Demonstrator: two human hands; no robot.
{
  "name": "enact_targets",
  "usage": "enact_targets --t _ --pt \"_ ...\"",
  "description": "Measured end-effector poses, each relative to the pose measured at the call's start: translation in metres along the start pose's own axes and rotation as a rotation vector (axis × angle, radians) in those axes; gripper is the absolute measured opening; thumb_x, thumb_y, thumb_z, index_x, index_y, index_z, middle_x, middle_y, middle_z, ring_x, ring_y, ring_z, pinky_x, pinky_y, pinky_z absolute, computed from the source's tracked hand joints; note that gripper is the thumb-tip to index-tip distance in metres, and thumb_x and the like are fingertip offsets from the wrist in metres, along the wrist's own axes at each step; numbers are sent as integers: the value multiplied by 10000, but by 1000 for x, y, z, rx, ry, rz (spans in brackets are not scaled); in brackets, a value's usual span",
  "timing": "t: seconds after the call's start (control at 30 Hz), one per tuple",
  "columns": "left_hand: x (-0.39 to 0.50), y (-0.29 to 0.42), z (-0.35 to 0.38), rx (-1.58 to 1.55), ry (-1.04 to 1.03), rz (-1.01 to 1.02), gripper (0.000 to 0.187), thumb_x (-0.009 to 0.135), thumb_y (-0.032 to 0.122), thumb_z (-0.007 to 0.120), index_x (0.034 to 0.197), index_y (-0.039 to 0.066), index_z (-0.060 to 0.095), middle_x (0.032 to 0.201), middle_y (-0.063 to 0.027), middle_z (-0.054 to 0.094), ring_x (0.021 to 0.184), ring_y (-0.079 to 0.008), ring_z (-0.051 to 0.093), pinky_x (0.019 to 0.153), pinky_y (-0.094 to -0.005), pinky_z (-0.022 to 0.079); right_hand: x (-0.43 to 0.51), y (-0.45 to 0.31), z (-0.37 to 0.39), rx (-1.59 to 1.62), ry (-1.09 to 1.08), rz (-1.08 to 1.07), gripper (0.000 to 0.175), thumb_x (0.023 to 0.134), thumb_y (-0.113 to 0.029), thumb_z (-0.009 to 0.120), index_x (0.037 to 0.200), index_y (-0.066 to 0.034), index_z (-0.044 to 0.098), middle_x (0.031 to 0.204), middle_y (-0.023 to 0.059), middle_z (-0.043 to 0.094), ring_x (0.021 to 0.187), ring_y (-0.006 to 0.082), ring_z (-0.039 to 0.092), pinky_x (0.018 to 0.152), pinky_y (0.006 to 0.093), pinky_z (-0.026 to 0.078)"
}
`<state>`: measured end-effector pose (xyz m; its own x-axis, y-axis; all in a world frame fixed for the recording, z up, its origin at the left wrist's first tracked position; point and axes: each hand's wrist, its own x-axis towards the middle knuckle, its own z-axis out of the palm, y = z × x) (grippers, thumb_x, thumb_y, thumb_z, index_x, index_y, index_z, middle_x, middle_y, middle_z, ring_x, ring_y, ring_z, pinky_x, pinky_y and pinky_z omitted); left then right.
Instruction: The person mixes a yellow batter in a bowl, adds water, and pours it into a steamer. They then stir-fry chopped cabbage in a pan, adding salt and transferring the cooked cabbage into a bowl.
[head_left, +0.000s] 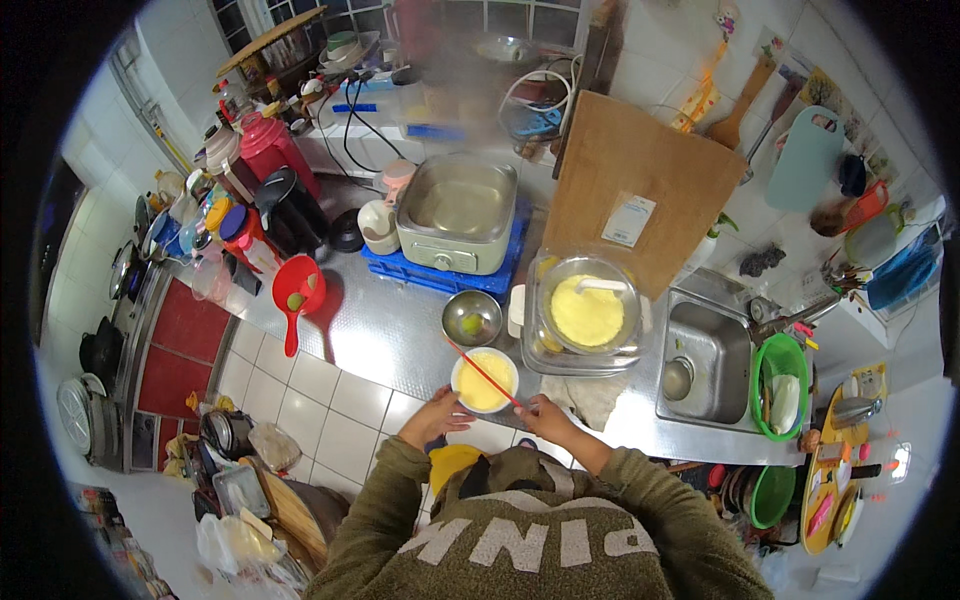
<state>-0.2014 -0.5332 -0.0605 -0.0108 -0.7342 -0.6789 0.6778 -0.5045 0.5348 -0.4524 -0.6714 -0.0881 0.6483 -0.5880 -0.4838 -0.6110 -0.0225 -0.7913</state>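
Note:
A white bowl (484, 379) with a smooth yellow mixture stands at the counter's front edge. My left hand (444, 415) touches the bowl's lower left rim, fingers slightly spread. In my right hand (541, 417) is the end of a thin red stick (482, 370), perhaps a chopstick, which slants across the bowl's top towards a small steel bowl (472, 319). Something yellow-green lies in that steel bowl. A clear container (581, 364) to the right holds a round dish of crumbly yellow food (587, 310) with a pale-handled tool over it.
Behind the bowls, a pale green electric steamer or pot (457, 253) stands on a blue crate (390, 274). A red ladle-like scoop (291, 330) lies left. The steel sink (705, 360) and a green basket (799, 352) are right. A wooden board (600, 172) leans behind the container.

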Motion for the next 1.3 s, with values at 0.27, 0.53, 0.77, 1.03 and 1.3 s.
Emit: enact_targets --t 0.27,0.53,0.77,1.03,1.3 --pt "34 -8 -4 -174 -107 -46 461 947 72 516 1328 173 278 1286 -140 492 1101 -317 585 931 -510 514 -26 -62 19 356 73 67 203 984 -183 524 1023 9 579 705 40 571 602 122 542 562 269 471" --pt "-5 17 -37 -109 -172 -88 416 964 93 504 1331 198 338 1279 -77 514 1092 -231 588 897 -423 532 -119 -176 -30 -57 221 -12 170 933 -134 584 1068 -47 641 725 70 611 604 147 545 572 284 443" --pt "-48 79 -76 84 -113 -108 474 964 141 522 1379 217 305 1261 -73 529 1019 -206 606 799 -355 548 -88 -248 5 -110 282 -187 193 901 -115 603 1074 -51 659 646 77 573 547 158 533 514 298 413" --pt "-80 195 -67 220 -37 91 459 960 218 511 1348 107 290 1094 -134 604 800 -223 673 602 -296 545 -31 -310 34 498 254 -366 196 965 -132 558 1076 10 634 851 42 612 737 90 564 689 243 492" --pt "-70 323 -24 332 -22 297 438 962 317 476 1329 134 322 1166 -124 589 787 -257 688 607 -294 492 28 -354 -50 562 413 -461 221 987 -160 496 1041 -2 640 780 33 620 694 103 589 619 220 467"
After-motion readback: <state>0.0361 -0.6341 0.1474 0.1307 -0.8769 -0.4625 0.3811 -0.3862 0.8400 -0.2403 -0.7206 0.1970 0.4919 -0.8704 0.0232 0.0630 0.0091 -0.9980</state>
